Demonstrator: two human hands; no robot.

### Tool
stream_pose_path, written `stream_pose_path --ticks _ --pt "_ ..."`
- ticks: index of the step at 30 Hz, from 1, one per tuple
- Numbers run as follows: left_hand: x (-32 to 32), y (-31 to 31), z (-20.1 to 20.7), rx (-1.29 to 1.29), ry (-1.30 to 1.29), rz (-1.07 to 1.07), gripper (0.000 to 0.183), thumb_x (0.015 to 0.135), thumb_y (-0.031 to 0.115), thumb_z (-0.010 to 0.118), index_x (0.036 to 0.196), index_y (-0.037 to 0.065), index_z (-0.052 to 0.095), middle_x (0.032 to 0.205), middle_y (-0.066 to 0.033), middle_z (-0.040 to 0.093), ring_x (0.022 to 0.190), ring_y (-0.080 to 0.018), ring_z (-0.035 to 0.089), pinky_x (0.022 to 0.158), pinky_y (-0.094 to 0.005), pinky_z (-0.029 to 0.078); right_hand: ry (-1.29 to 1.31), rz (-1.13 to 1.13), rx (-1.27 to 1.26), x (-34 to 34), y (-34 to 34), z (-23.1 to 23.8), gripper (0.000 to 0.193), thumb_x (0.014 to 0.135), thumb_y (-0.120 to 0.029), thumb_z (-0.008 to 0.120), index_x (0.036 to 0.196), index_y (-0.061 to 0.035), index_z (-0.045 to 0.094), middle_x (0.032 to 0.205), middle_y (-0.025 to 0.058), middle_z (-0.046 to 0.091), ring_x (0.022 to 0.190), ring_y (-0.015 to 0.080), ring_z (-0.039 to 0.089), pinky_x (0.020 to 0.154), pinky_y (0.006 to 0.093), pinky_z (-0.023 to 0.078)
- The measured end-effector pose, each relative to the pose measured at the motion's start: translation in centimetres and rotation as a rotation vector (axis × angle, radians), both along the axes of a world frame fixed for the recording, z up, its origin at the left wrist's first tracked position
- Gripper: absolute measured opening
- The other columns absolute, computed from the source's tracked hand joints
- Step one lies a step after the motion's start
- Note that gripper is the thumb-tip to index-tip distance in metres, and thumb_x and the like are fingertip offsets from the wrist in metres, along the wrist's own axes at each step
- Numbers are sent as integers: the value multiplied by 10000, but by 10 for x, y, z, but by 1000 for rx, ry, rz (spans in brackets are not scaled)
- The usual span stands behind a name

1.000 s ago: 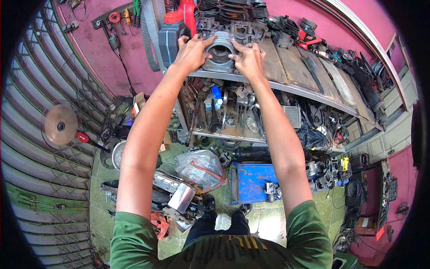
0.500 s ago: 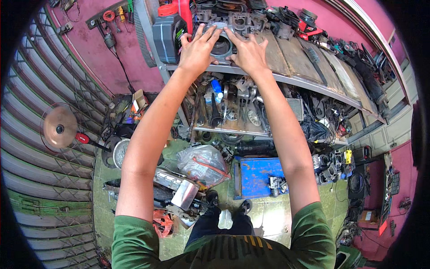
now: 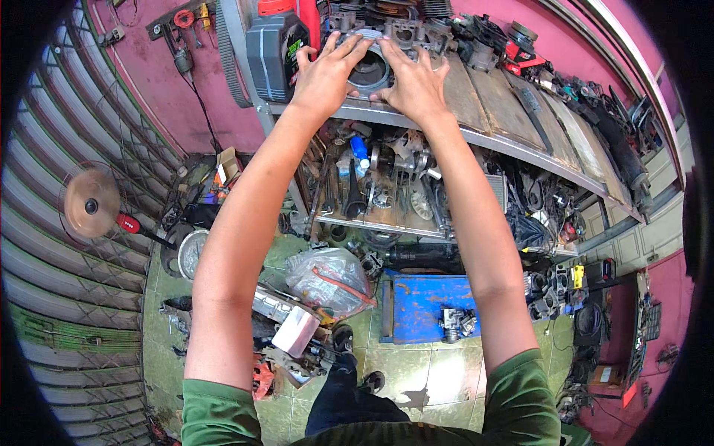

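Observation:
A grey metal engine part [image 3: 370, 90] with a large round opening lies near the front of the upper shelf [image 3: 476, 137]. Both my arms reach out to it. My left hand [image 3: 324, 79] grips its left side, fingers over the far rim and thumb at the near side. On the opposite side, my right hand [image 3: 416, 83] holds it the same way, with some fingers spread. A dark grey plastic oil bottle [image 3: 269, 61] stands just left of my left hand, and a red container [image 3: 311, 16] is behind it. More metal engine parts [image 3: 405, 33] crowd the shelf behind.
The lower shelf holds a blue bottle [image 3: 360, 150] and greasy metal parts. On the floor are a clear plastic bag [image 3: 327, 279] and a blue platform [image 3: 424, 297] with a small metal part [image 3: 457, 324]. A fan [image 3: 91, 204] stands at left, by a folding metal shutter [image 3: 67, 290].
My feet and legs have shifted, and the view has moved slightly. Both hands keep their places on the engine part, which stays on the shelf.

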State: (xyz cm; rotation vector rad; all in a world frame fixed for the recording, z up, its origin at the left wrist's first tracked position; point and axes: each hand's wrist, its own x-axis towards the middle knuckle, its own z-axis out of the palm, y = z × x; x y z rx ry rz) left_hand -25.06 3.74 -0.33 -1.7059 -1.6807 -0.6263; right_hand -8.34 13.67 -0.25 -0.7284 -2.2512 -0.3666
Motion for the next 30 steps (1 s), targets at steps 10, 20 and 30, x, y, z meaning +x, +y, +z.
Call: stream_pose_path --ticks 10,20,30 --pt "0 20 -3 36 1 49 984 729 144 881 1577 267 396 1595 33 468 1487 -271 418 1060 -596 331 -13 -30 -8 -5 13 1 1093 641 -445 930 1581 -266 402 1570 -20 516 1387 411 488 1079 773 294" --pt "-1 35 -4 41 28 108 963 751 153 879 1575 262 393 1590 47 466 1476 -244 424 1063 -598 340 41 -38 -23 -15 30 -6 1057 648 -411 943 1563 -275 432 1545 -33 541 1388 378 488 1108 797 257" --pt "-6 37 -5 46 36 87 964 743 180 878 1574 262 395 1591 46 466 1470 -252 437 1048 -597 348 9 -61 -19 -16 29 -5 1114 634 -444 941 1588 -306 383 1567 -36 521 1369 409 499 1070 728 317"
